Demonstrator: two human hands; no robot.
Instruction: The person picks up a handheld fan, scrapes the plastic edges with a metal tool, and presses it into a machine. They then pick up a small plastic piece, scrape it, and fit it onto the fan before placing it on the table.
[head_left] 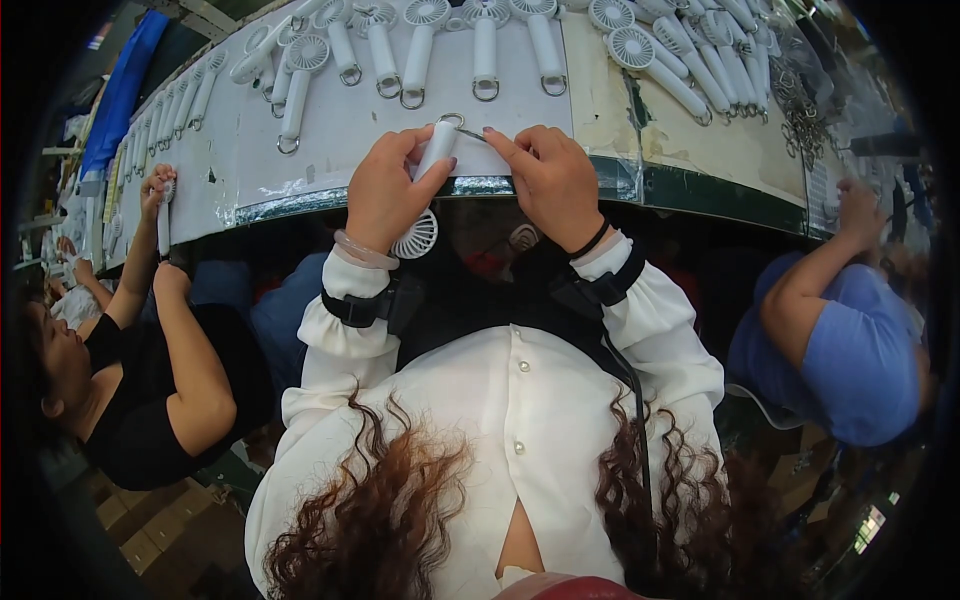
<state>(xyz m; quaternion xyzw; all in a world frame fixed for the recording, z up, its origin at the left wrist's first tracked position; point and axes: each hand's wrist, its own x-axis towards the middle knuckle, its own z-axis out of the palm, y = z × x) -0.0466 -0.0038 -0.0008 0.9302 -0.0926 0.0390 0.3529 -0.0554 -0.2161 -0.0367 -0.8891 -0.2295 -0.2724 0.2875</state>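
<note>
White handheld fan [437, 150]: over the surface's [325, 165] near edge, handle gripped in left hand [390, 187]; long axis fore-and-aft, end with metal ring [452, 115] away. Right hand [555, 182]: just right, pinching thin dark piece [471, 134]; its contact with ring unclear.

No text, label, brand, number or sign can be read here.
</note>
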